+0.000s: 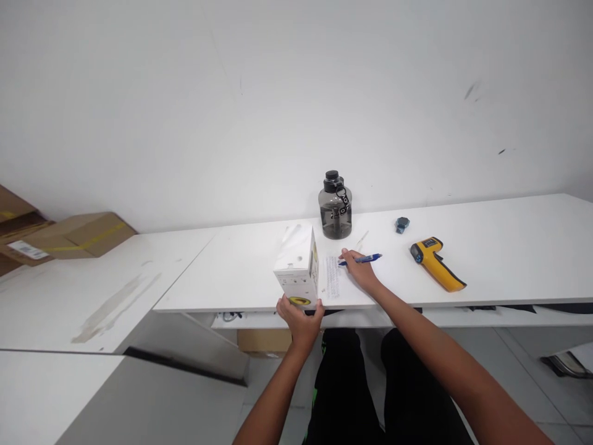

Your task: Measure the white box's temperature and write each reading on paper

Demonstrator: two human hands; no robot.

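Note:
My left hand [300, 320] grips the near lower end of a white box [296, 250], thumb on its right side and fingers on its left. The box stands on the white desk and has a yellow and dark oval print low on its near face. In my right hand [360, 271] is a blue pen [368, 259], its tip pointing left over a sheet of paper [332, 278] covered in small handwriting. The hand rests on the paper's right part and hides some of it. Whether the tip touches the paper I cannot tell.
Behind the box stands a dark translucent bottle [336, 207] by the wall. A small blue-black device [401, 224] and a yellow infrared thermometer [438, 264] lie to the right. Cardboard boxes [83, 235] sit at the far left. The desk's front edge [217, 308] runs close to my legs.

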